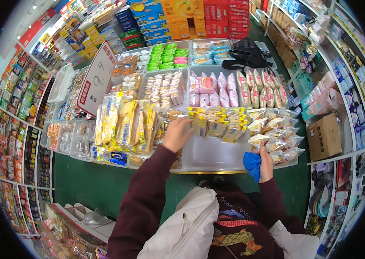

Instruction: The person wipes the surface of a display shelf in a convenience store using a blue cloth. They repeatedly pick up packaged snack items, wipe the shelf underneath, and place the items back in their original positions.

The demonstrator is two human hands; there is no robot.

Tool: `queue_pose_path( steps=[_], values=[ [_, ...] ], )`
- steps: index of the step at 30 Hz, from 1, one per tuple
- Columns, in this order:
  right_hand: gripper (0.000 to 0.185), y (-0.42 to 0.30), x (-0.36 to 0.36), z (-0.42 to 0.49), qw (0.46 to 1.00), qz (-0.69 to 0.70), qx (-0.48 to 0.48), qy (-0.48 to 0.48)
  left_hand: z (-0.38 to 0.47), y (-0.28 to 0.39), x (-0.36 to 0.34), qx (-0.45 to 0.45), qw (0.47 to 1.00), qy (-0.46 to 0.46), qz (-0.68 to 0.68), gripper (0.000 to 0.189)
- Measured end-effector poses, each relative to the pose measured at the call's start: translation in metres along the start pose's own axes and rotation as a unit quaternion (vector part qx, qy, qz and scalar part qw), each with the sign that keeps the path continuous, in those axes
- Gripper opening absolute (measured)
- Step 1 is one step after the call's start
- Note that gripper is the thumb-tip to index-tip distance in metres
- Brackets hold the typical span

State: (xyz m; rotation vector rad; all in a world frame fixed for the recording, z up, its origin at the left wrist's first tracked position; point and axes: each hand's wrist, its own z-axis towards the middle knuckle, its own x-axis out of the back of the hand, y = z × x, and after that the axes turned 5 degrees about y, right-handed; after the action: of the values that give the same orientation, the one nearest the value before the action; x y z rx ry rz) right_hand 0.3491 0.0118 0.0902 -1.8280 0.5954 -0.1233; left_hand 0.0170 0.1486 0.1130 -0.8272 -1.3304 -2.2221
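Note:
My left hand (176,135) reaches over the display with thumb and forefinger apart, beside yellow-edged packs of sliced bread (216,122) in a white plastic bin (213,155). Whether its fingertips touch a pack cannot be made out. A crumpled blue cloth (252,164) is held in my right hand (266,165), at the front edge of the bin of clear-bagged buns (276,134). The front part of the bread bin shows its bare bottom. Left of my left hand, more long bread packs (127,124) are heaped above the bin rims.
Pink packets (223,89) and red-and-cream packets (261,87) fill bins farther back. A black bag (247,53) lies across the back right bins. A tilted price sign (96,77) rises at left. Stocked shelves (347,97) flank the right, with a cardboard box (325,137).

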Motion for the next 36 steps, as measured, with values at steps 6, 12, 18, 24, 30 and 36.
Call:
queue_pose_path(
  steps=[6,12,18,24,30,36],
  values=[
    [0.043,-0.004,0.019,-0.02,0.999,0.019,-0.005,0.038,0.04,-0.057,-0.097,-0.028,0.954,-0.07,0.29,0.037],
    [0.044,-0.001,0.04,-0.03,0.996,0.001,0.02,0.086,0.034,-0.085,-0.126,-0.055,0.909,-0.095,0.401,0.024],
    [0.042,0.011,0.039,-0.02,0.999,0.008,0.008,0.05,0.021,-0.062,-0.104,-0.098,0.926,-0.075,0.357,0.018],
    [0.031,0.01,0.012,-0.007,0.998,-0.026,0.05,-0.021,0.028,0.018,-0.038,-0.099,0.966,0.044,0.236,0.029],
    [0.058,-0.021,-0.041,-0.023,0.865,-0.321,0.373,-0.102,0.012,0.119,0.034,-0.216,0.972,-0.06,0.068,0.036],
    [0.051,-0.026,-0.055,-0.031,0.889,-0.3,0.258,-0.231,0.002,0.141,0.032,-0.167,0.974,-0.081,-0.129,0.049]
  ],
)
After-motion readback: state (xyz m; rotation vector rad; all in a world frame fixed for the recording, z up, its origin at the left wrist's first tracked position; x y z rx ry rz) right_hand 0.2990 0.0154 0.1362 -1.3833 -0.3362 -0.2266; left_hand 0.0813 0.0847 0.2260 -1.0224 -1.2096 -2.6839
